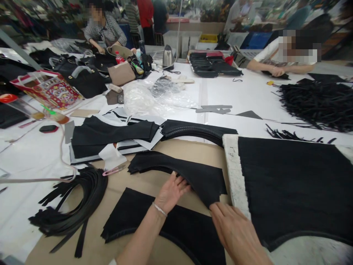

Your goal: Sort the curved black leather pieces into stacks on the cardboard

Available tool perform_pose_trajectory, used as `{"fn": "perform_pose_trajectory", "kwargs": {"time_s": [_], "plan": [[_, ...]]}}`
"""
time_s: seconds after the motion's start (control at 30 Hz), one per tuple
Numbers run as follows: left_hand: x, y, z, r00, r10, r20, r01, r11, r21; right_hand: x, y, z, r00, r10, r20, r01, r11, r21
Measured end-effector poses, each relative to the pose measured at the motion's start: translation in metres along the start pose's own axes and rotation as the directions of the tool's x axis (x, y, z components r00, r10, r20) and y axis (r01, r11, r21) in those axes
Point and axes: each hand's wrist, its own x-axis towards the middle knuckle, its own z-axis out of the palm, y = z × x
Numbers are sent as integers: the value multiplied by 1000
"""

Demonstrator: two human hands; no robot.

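Note:
A curved black fabric panel [179, 165] lies on brown cardboard [124, 184], over other dark pieces at its left end. My right hand [234, 228] pinches its near right corner and lifts it slightly. My left hand [171, 191], a thin bracelet at its wrist, is turned partly palm up, fingers stretched out against the panel's curved near edge. Beneath my left forearm lies a stack of similar black panels [132, 209]. To the right, a large black piece [292, 184] covers most of a whitish slab [234, 173].
A bundle of black strips [93, 198] lies left, near pink-handled snips [114, 170]. Behind are more black panels [113, 132], clear plastic [146, 95], a kettle [167, 58] and a red paper bag [52, 90]. A strip heap [317, 103] lies right. Two co-workers sit across the table.

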Motion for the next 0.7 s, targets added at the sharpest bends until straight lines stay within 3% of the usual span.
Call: {"fn": "perform_pose_trajectory", "kwargs": {"time_s": [0.17,0.27,0.3,0.33,0.4,0.43,0.47,0.5,0.57,0.7], "plan": [[0,-8,5,963,-170,-210,177,984,14,-43,-35,33,999,44,-13,-39,962,269],[-4,-12,15,961,-199,-194,182,978,-104,-55,-40,36,969,234,77,-239,814,529],[-7,-11,20,967,-191,-168,164,973,-163,-57,-40,37,921,371,121,-361,693,624],[-11,-9,24,974,-176,-146,141,965,-221,-60,-41,37,834,520,187,-480,514,711],[-20,-4,33,982,-141,-127,96,946,-311,-64,-44,38,571,715,403,-592,19,806],[-25,-3,37,984,-129,-123,80,936,-343,-65,-48,39,458,710,535,-558,-239,795],[-29,-1,41,986,-120,-117,69,927,-369,-66,-52,41,394,644,656,-484,-462,743],[-33,-1,43,987,-117,-110,66,919,-389,-66,-57,42,379,553,742,-399,-625,671],[-39,-1,47,988,-120,-96,70,906,-418,-64,-66,46,417,431,800,-271,-781,563],[-52,-2,51,985,-131,-112,75,911,-406,-53,-74,53,459,445,769,-202,-791,578]]}}
